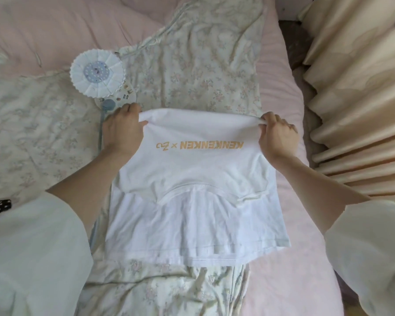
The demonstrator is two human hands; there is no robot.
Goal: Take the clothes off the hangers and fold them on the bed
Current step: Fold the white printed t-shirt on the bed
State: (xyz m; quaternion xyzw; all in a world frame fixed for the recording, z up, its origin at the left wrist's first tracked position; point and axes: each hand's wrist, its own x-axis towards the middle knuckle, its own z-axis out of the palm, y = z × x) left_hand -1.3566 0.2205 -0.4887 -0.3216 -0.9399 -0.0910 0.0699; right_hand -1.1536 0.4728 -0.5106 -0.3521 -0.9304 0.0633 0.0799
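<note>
White T-shirt (196,185) lay in the middle of the bed, on the floral quilt (192,65), with its upper part folded over toward the hem so that gold lettering showed upside down. Left hand (121,131) gripped the far left corner of the T-shirt's fold, fingers curled round the cloth. Right hand (277,135) pinched the far right corner of the same fold, fingers bunched on the fabric. Both corners were lifted slightly, while the hem nearest the person lay flat on the quilt. Beyond the T-shirt's left corner, near the left hand, sat a round white pleated lamp (97,73) with a blue-grey stem. Pink sheet (281,92) showed to the right of the T-shirt, and cream curtains (356,99) hung further right.
</note>
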